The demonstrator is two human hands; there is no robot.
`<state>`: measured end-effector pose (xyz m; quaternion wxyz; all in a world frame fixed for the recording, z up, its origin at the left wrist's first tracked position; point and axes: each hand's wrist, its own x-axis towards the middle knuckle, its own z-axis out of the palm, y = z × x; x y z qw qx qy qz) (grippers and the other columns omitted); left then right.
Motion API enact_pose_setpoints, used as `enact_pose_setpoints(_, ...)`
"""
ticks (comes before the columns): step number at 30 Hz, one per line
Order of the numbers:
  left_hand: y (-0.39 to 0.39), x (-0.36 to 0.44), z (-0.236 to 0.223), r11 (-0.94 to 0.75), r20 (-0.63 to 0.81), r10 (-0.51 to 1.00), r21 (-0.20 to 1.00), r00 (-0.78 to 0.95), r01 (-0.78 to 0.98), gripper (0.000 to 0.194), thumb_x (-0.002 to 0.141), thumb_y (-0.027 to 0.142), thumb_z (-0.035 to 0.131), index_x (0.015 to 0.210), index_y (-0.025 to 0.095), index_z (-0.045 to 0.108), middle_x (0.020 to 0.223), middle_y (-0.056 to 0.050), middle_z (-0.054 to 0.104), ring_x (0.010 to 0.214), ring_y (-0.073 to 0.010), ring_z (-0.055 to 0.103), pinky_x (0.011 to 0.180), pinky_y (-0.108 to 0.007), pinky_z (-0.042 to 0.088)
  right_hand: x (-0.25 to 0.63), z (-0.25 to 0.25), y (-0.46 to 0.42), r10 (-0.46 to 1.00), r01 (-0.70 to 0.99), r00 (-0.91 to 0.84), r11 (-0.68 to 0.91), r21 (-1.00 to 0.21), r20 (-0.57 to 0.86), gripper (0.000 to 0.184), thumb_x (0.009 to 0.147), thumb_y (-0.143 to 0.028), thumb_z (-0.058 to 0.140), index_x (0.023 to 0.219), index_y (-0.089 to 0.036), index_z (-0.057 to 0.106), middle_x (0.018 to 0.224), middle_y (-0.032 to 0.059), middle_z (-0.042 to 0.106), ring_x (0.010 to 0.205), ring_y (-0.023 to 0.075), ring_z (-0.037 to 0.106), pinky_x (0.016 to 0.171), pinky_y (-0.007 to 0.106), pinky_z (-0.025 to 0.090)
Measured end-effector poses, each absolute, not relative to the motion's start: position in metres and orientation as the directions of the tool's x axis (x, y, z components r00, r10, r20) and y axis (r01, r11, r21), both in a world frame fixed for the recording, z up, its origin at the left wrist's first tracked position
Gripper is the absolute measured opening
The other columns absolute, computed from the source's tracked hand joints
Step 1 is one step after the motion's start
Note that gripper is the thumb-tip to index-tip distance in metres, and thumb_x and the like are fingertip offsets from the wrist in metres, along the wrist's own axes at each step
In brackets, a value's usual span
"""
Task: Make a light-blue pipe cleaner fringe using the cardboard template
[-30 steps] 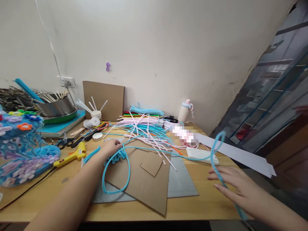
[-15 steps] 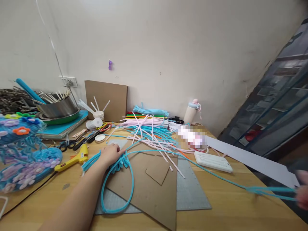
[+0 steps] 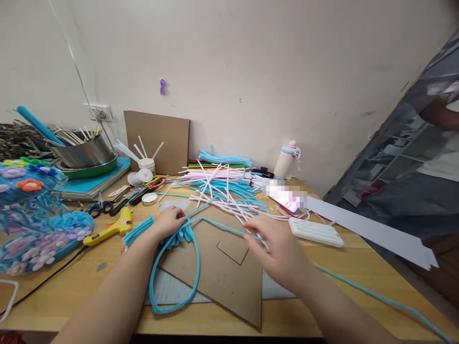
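On the cardboard sheet (image 3: 229,282), my left hand (image 3: 172,222) is closed over a bundle of blue pipe cleaners (image 3: 181,235). A big loop of blue pipe cleaner (image 3: 197,267) hangs from that bundle toward the table's near side. From the bundle a long blue strand (image 3: 222,224) runs right to my right hand (image 3: 276,246), whose thumb and fingers close around it. Past my right wrist the strand continues toward the lower right. The fingertips of my left hand partly hide the bundle. A small cut square flap (image 3: 233,251) shows in the cardboard between the hands.
Left stand a yellow glue gun (image 3: 109,233), scissors (image 3: 101,206) and a blue flowered craft piece (image 3: 46,239). Loose pink and blue pipe cleaners (image 3: 211,184) pile behind. A white power bank (image 3: 315,232), phone (image 3: 285,198) and bottle (image 3: 285,162) lie or stand right. A person (image 3: 441,143) appears far right.
My right hand has come from the far right edge in to the middle, along the strand. The strand's far end now drops toward the lower right. My left hand stays on the bundle.
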<state>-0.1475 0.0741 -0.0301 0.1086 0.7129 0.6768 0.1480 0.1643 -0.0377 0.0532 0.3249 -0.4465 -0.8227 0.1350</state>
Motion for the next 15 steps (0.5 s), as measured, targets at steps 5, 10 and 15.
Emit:
enact_pose_setpoints(5, 0.073, -0.148, -0.03, -0.07, 0.074, 0.996, 0.485, 0.039, 0.872, 0.014, 0.065, 0.032, 0.055, 0.066, 0.02, 0.061, 0.083, -0.007, 0.063, 0.087, -0.0253, 0.056, 0.078, -0.034, 0.04, 0.08, 0.0, 0.034, 0.783, 0.668, -0.565, 0.619, -0.413, 0.26, 0.054, 0.077, -0.024, 0.054, 0.128, -0.019, 0.04, 0.13, 0.0113, 0.043, 0.12, 0.0255, 0.036, 0.099, 0.041, 0.028)
enact_pose_setpoints(10, 0.069, -0.155, -0.023, -0.1, 0.063, 0.995, 0.679, 0.078, 0.727, 0.018, 0.069, 0.036, 0.052, 0.073, 0.019, 0.058, 0.072, -0.001, 0.062, 0.07, -0.0177, 0.057, 0.064, -0.027, 0.044, 0.049, -0.037, 0.057, 0.79, 0.609, -0.571, 0.591, -0.529, 0.223, 0.041, 0.079, -0.024, 0.053, 0.119, -0.018, 0.049, 0.116, 0.0102, 0.056, 0.107, 0.023, 0.049, 0.09, 0.037, 0.035)
enact_pose_setpoints(15, 0.064, -0.164, -0.014, -0.097, 0.068, 0.995, 0.825, 0.073, 0.557, 0.041, 0.07, 0.047, 0.053, 0.094, 0.015, 0.059, 0.083, -0.003, 0.065, 0.074, -0.0168, 0.059, 0.065, -0.026, 0.046, 0.098, -0.01, 0.048, 0.802, 0.534, -0.523, 0.573, -0.622, 0.29, 0.022, 0.085, -0.023, 0.042, 0.093, -0.019, 0.062, 0.094, 0.0053, 0.064, 0.087, 0.0174, 0.057, 0.077, 0.029, 0.041)
